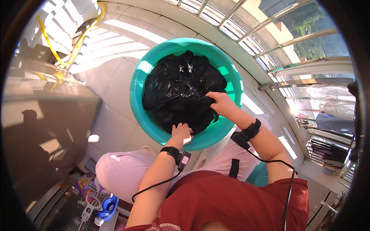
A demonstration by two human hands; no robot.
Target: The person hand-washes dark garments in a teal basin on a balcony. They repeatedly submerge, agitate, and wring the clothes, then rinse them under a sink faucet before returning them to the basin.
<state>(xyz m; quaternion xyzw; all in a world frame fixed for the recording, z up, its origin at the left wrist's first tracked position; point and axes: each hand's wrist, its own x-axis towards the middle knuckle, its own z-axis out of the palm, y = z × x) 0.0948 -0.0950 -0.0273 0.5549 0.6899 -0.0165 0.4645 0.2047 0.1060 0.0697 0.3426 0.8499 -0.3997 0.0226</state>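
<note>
A round green plastic basin [185, 145] stands on the tiled floor in front of me. Wet-looking black cloth [179, 86] fills most of it. My right hand [221, 104] pinches a piece of the cloth between thumb and fingers at the basin's right side. At the near rim, my left hand [182, 133] rests with its fingertips against the cloth's edge; whether it grips any fabric is hidden. Both wrists wear black straps with small cabled devices.
A large box-like appliance or cabinet [49, 130] stands at the left, with a yellow hose [49, 43] behind it. A blue plastic bottle [107, 208] and a purple packet [86, 184] lie at lower left. Barred windows [248, 31] curve along the right wall.
</note>
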